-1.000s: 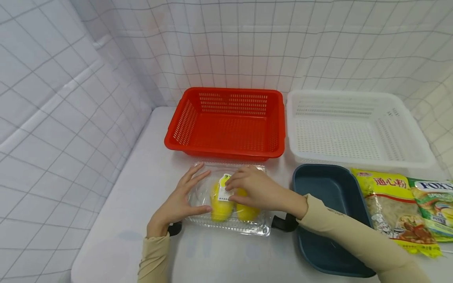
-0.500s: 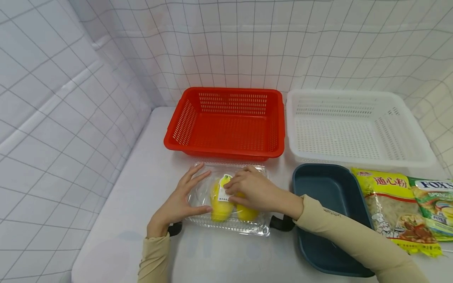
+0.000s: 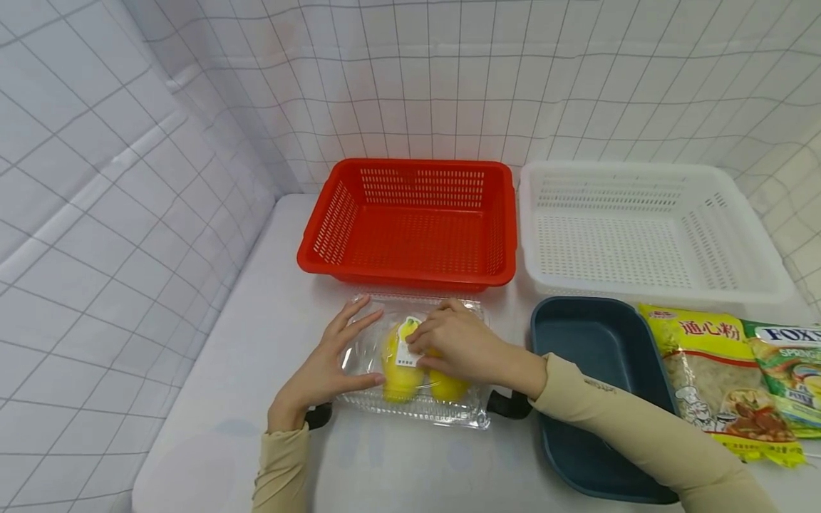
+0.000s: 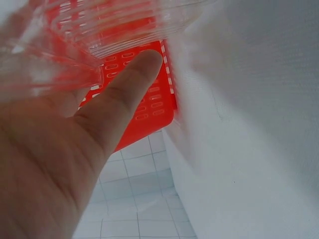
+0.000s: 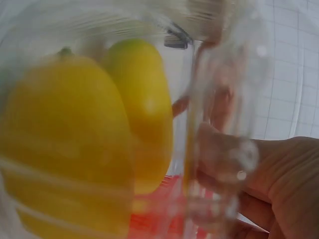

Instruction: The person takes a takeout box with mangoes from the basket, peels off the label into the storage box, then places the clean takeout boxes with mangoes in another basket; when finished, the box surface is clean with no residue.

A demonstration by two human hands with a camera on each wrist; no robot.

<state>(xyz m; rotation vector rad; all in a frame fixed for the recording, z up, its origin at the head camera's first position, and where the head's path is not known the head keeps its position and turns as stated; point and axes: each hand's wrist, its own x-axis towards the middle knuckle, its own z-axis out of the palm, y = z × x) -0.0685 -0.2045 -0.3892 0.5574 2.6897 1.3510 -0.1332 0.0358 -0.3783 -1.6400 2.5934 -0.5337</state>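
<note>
A clear plastic clamshell box point(image 3: 442, 412) lies on the table with two yellow, mango-like fruits inside, one at the middle point(image 3: 400, 385) and one to its right point(image 3: 447, 387). A white and yellow label point(image 3: 405, 350) sits on the lid. My left hand point(image 3: 323, 365) rests along the box's left side with spread fingers; in the left wrist view its thumb point(image 4: 127, 87) lies straight beside the plastic. My right hand point(image 3: 460, 345) reaches over the lid, bent fingers and thumb pinching at the label's right edge. Its fingertips are partly hidden; the right wrist view shows the greenish-topped fruits point(image 5: 144, 114) through plastic.
Behind the box stands a red basket point(image 3: 410, 274), with a white basket point(image 3: 654, 288) to its right. A dark blue tray point(image 3: 577, 320) lies under the right forearm. A yellow pasta bag point(image 3: 718, 377) and a green FOX'S bag point(image 3: 792, 377) lie far right.
The right hand and forearm have shifted very slightly left, with the fingers still at the label. The left hand and the box have stayed almost in place.
</note>
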